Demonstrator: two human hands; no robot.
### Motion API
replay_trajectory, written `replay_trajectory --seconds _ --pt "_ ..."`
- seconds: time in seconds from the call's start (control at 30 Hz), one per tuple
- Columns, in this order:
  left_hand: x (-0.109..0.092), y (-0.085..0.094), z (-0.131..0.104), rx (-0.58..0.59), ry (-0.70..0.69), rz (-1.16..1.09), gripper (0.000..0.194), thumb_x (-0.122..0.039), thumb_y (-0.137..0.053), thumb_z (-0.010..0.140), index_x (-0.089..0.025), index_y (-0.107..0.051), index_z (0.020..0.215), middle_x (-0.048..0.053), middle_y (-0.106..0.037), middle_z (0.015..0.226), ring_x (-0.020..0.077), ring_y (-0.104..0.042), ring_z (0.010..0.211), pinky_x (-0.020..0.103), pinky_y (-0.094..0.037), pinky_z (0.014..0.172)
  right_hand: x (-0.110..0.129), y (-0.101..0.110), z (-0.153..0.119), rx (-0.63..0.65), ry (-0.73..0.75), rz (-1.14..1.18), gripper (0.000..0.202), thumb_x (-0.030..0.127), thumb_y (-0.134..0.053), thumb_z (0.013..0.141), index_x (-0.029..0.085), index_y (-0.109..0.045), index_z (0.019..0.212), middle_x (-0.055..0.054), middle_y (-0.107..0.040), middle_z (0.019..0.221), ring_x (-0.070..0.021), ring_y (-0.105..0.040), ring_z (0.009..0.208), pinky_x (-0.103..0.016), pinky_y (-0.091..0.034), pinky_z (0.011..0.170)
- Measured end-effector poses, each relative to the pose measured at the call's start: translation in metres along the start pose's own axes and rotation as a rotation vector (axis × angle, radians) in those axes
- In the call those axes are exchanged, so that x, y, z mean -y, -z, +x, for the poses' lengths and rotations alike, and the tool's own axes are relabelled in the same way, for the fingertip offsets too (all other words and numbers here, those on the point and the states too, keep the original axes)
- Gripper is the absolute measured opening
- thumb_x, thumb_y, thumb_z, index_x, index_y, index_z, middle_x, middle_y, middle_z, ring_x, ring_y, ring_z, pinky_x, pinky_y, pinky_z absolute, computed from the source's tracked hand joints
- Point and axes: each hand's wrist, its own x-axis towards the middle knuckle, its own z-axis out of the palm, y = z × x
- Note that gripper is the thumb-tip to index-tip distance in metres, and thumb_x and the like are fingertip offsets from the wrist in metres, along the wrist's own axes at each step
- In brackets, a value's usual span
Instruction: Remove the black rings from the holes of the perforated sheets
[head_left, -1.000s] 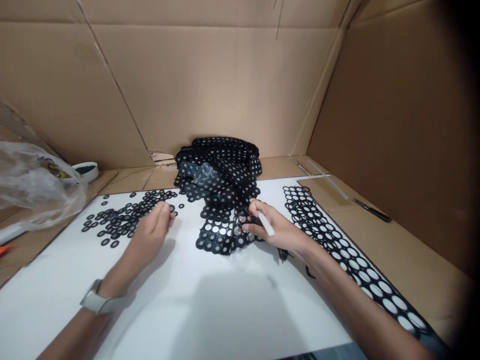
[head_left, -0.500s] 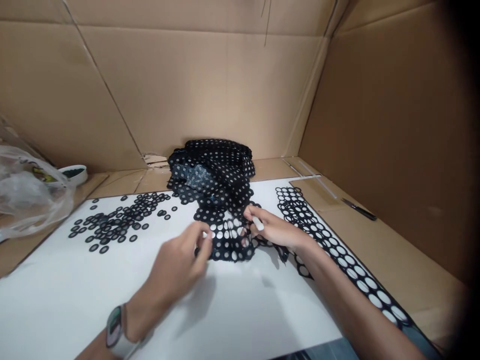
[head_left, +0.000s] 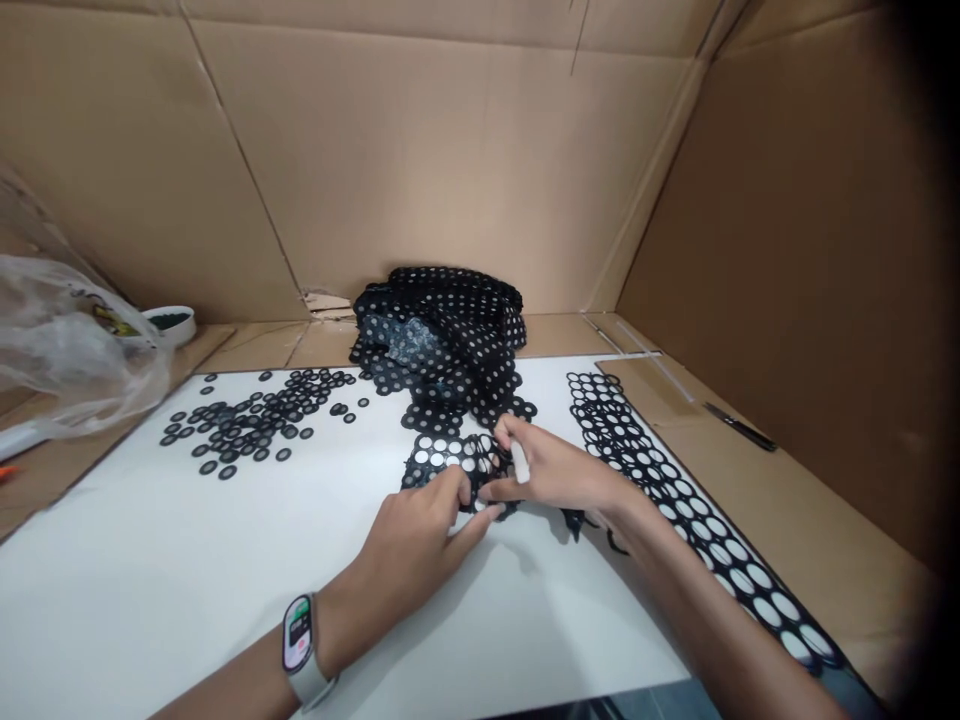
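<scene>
Black dotted mesh fabric point(head_left: 450, 350) lies bunched at the back centre, its near end reaching down to both hands. My left hand point(head_left: 424, 530), with a watch on its wrist, has thumb and index finger at the near edge of the mesh, closed on it. My right hand point(head_left: 551, 465) grips a white stick-like tool point(head_left: 519, 461) and also touches the mesh, close to my left fingertips. What lies directly between the fingertips is too small to make out. Loose black rings point(head_left: 255, 420) are scattered to the left. A strip of joined black rings point(head_left: 675, 500) runs down the right side.
The white board point(head_left: 187, 580) rests on cardboard, with cardboard walls point(head_left: 450, 150) behind and at the right. A plastic bag point(head_left: 97, 370) and a white bowl point(head_left: 172, 325) stand at the far left. A dark pointed tool point(head_left: 741, 427) lies on the right.
My left hand has moved right along the mesh's near edge, up beside my right fingertips. My right hand still holds the white tool. The camera view has shifted slightly.
</scene>
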Motion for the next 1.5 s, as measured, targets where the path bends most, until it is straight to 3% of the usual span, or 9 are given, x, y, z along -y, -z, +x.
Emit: replay_trajectory --seconds 0.3,0.43,0.63,0.83,1.1,1.33,1.5 --pt "0.003 -0.006 -0.002 -0.015 -0.040 0.045 0.022 -0.048 -0.056 0.111 -0.027 -0.051 0.104 -0.003 -0.066 0.086 0.0213 -0.063 0.065 0.034 -0.028 0.060 0.004 0.023 -0.007 0.126 0.036 -0.197 0.047 0.036 -0.084 0.086 0.026 -0.038 0.091 0.003 -0.050 0.089 -0.0203 -0.046 0.086 -0.030 -0.037 0.075" --pt "-0.002 0.002 -0.001 0.028 -0.029 -0.041 0.029 -0.051 -0.051 0.113 -0.026 -0.051 0.098 -0.005 -0.063 0.080 0.0193 -0.059 0.061 0.034 -0.029 0.061 -0.004 0.014 -0.008 0.114 0.132 -0.133 0.043 0.034 -0.080 0.094 0.026 -0.038 0.091 0.005 -0.044 0.085 -0.0179 -0.040 0.080 -0.029 -0.035 0.072" --pt "-0.002 0.005 0.000 0.050 -0.037 -0.078 0.043 -0.061 -0.038 0.116 -0.026 -0.049 0.093 -0.004 -0.063 0.078 0.0190 -0.060 0.063 0.034 -0.032 0.062 -0.017 -0.003 -0.015 0.072 0.264 -0.025 0.039 0.027 -0.076 0.098 0.025 -0.038 0.091 0.005 -0.046 0.084 -0.0164 -0.039 0.077 -0.029 -0.035 0.070" --pt "0.002 0.008 -0.001 0.125 -0.121 -0.055 0.040 -0.056 -0.032 0.118 -0.026 -0.045 0.094 -0.002 -0.066 0.083 0.0218 -0.065 0.067 0.035 -0.033 0.061 -0.016 -0.004 -0.020 0.164 0.263 0.071 0.036 0.021 -0.072 0.100 0.025 -0.038 0.090 0.005 -0.046 0.084 -0.0149 -0.040 0.074 -0.027 -0.034 0.065" --pt "0.006 0.014 -0.002 0.163 -0.239 -0.107 0.034 -0.040 -0.024 0.120 -0.027 -0.044 0.096 -0.001 -0.062 0.084 0.0212 -0.060 0.069 0.035 -0.033 0.062 -0.007 -0.012 -0.020 0.148 0.250 0.083 0.040 0.019 -0.078 0.096 0.025 -0.039 0.088 0.007 -0.044 0.081 -0.0131 -0.037 0.070 -0.026 -0.032 0.058" --pt "0.015 0.021 0.003 0.153 -0.054 -0.428 0.036 -0.041 -0.030 0.118 -0.025 -0.048 0.091 -0.002 -0.060 0.082 0.0186 -0.055 0.072 0.036 -0.038 0.070 -0.013 -0.009 -0.016 0.079 0.325 0.103 0.041 0.026 -0.076 0.100 0.025 -0.037 0.089 0.005 -0.043 0.084 -0.0151 -0.040 0.074 -0.028 -0.035 0.064" --pt "0.015 0.022 0.006 0.091 0.051 -0.593 0.040 -0.044 -0.034 0.119 -0.024 -0.048 0.087 -0.002 -0.057 0.080 0.0166 -0.052 0.073 0.033 -0.041 0.070 -0.012 -0.004 -0.015 0.023 0.285 0.108 0.043 0.033 -0.076 0.100 0.026 -0.035 0.089 0.005 -0.043 0.083 -0.0159 -0.039 0.073 -0.029 -0.034 0.065"
